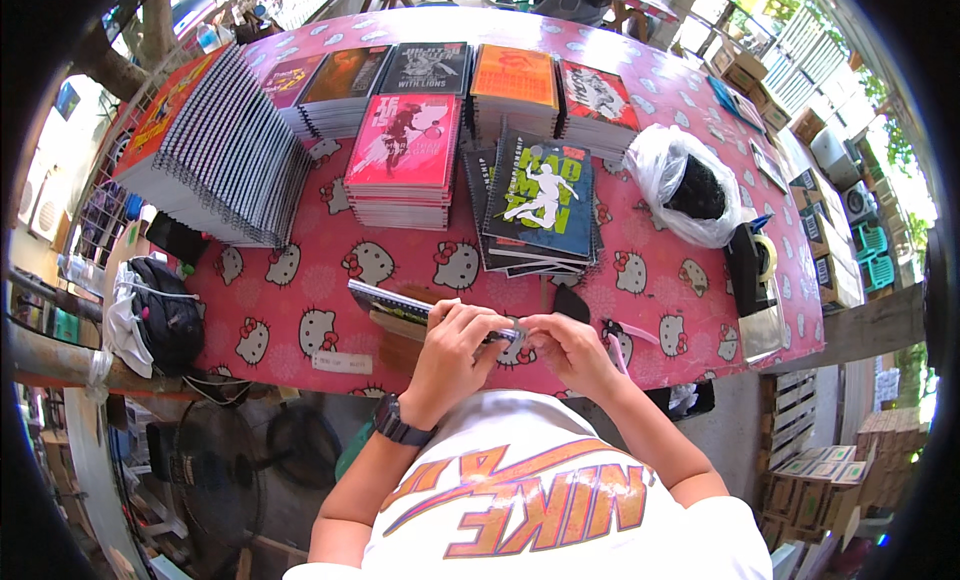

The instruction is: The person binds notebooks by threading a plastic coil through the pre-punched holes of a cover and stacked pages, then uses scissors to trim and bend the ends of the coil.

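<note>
Spiral notebook [400, 308] lies at the near edge of the pink cat-print tablecloth [300, 280], its right end under both hands. Left hand [455, 345] closed over the notebook's right end, dark watch [398, 423] on that wrist; right hand [570, 348] touching the left, fingers pinched on a small dark-and-white piece at the notebook's tip, too small to tell what. Just beyond the notebook: blue-cover notebook pile [540, 205], red-cover stack [402, 160] left of it, fanned spiral stack [225, 150] further left. White plastic bag [690, 185] and tape dispenser [752, 275] to the notebook's right. Nothing between the hands and the notebook. Notebook looks thin, dark cover, wire spiral along the long edge, tilted up-left.
</note>
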### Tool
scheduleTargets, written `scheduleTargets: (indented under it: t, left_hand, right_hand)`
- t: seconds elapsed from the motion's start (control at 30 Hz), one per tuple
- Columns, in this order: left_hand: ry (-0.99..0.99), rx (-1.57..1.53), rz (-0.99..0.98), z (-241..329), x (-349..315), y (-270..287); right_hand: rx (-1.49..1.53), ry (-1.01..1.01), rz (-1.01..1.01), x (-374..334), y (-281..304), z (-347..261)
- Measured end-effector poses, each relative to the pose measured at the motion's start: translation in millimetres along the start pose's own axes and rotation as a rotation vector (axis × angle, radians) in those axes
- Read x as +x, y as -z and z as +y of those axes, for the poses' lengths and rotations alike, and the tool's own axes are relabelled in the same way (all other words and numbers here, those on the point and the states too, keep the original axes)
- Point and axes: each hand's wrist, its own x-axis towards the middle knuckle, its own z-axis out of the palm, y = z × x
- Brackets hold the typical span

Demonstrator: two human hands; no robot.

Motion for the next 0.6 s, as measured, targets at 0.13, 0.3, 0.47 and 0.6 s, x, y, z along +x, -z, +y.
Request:
scheduleTargets:
  t: [0.13, 0.3, 0.47, 0.6]
  left_hand:
    - [0.036, 0.136, -0.128, 14.4, 2.2, 9.1]
    - [0.013, 0.214, -0.206, 10.3, -2.2, 8.9]
    - [0.023, 0.263, -0.213, 7.4, -4.0, 8.2]
    - [-0.036, 0.26, -0.182, 8.7, -0.7, 5.2]
  right_hand:
    - [0.095, -0.102, -0.052, -1.4, -0.4, -7.8]
    - [-0.003, -0.014, -0.181, -2.7, -2.3, 5.3]
    - [0.066, -0.325, -0.069, 0.5, 15.3, 17.2]
    - [-0.646, -0.25, -0.101, -26.2, 26.3, 84.5]
